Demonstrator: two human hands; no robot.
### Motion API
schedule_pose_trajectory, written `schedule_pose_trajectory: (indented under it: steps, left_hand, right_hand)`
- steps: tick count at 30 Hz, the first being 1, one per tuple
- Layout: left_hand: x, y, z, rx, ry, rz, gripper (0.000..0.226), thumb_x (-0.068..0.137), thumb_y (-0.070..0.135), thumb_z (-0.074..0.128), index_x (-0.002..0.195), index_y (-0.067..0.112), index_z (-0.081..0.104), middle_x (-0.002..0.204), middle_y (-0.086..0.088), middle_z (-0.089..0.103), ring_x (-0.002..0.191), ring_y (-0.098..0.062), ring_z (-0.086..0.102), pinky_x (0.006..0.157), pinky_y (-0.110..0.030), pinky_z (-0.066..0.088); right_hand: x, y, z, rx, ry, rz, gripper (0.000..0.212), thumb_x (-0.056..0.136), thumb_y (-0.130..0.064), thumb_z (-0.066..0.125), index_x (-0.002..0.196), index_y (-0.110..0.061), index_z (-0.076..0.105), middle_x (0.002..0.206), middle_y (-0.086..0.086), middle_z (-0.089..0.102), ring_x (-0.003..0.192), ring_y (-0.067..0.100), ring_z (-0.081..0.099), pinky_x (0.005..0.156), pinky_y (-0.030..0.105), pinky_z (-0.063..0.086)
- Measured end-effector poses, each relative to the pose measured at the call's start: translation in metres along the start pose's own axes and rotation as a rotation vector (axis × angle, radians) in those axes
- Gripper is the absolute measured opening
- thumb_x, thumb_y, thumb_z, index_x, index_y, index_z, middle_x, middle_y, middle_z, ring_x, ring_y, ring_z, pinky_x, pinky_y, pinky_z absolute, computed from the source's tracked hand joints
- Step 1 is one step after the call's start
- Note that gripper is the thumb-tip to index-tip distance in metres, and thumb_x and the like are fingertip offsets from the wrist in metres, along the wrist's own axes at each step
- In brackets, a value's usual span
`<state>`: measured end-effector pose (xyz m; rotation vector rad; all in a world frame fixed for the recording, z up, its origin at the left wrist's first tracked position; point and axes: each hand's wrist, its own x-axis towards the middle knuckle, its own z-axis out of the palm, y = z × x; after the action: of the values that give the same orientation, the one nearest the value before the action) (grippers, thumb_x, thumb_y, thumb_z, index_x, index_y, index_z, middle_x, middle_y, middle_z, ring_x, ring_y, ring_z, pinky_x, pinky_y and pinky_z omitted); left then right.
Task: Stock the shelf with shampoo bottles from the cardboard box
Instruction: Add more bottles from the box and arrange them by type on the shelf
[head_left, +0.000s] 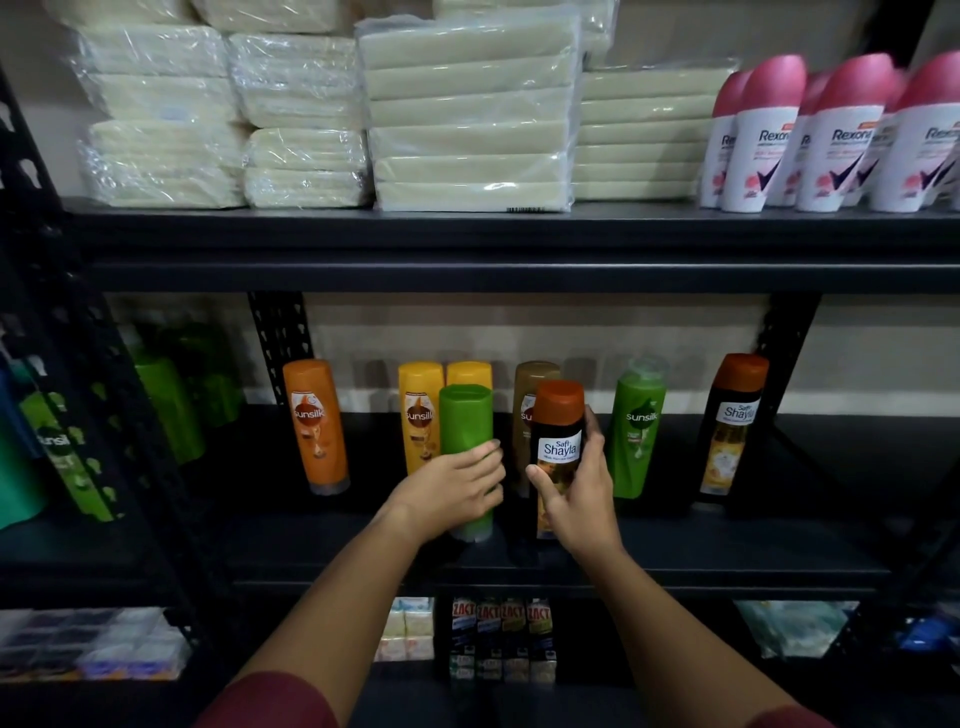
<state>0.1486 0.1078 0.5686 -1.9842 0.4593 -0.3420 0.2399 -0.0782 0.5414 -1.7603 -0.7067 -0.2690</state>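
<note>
- Nearest us, our left hand (457, 488) wraps a plain green bottle (466, 457), fingers curled round its lower body, at the shelf (727, 566) front.
- Our right hand (574, 499) grips a dark orange-capped bottle (557, 447), thumb and fingers round it.
- Further back, several bottles already stand in a row; we judge stocking partly done.
- The cardboard box is out of view, so what remains we cannot tell.
</note>
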Motion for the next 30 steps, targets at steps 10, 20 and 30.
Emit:
schedule_pose_trajectory:
  steps: [10, 20, 30]
  left_hand:
    - [-0.017, 0.003, -0.015, -0.505, -0.285, -0.627, 0.074, 0.079, 0.023, 0.078, 0.141, 0.023, 0.039, 0.134, -0.008, 0.056, 0.116, -0.036, 0.055, 0.094, -0.048, 0.042]
    - [-0.001, 0.011, -0.023, -0.911, -0.098, -1.206, 0.09, 0.084, 0.069, 0.063, 0.145, 0.01, 0.034, 0.128, -0.009, 0.058, 0.108, -0.03, 0.062, 0.077, -0.041, 0.055]
    - [0.008, 0.017, -0.03, -1.169, 0.007, -1.532, 0.095, 0.077, 0.071, 0.069, 0.138, 0.01, 0.03, 0.125, -0.01, 0.057, 0.106, -0.033, 0.064, 0.075, -0.04, 0.05]
  right_hand:
    - [-0.001, 0.0, 0.001, 0.018, -0.022, 0.056, 0.1, 0.086, -0.016, 0.078, 0.158, -0.035, 0.01, 0.154, -0.001, 0.038, 0.14, 0.015, 0.04, 0.113, 0.047, 0.042]
    - [-0.002, -0.002, 0.001, 0.006, -0.019, 0.042, 0.099, 0.086, -0.016, 0.077, 0.158, -0.032, 0.01, 0.154, -0.001, 0.037, 0.14, 0.014, 0.04, 0.114, 0.042, 0.04]
    - [-0.002, -0.003, -0.001, -0.001, -0.024, 0.042, 0.101, 0.087, -0.017, 0.077, 0.158, -0.035, 0.009, 0.154, -0.001, 0.038, 0.139, 0.012, 0.04, 0.113, 0.039, 0.04]
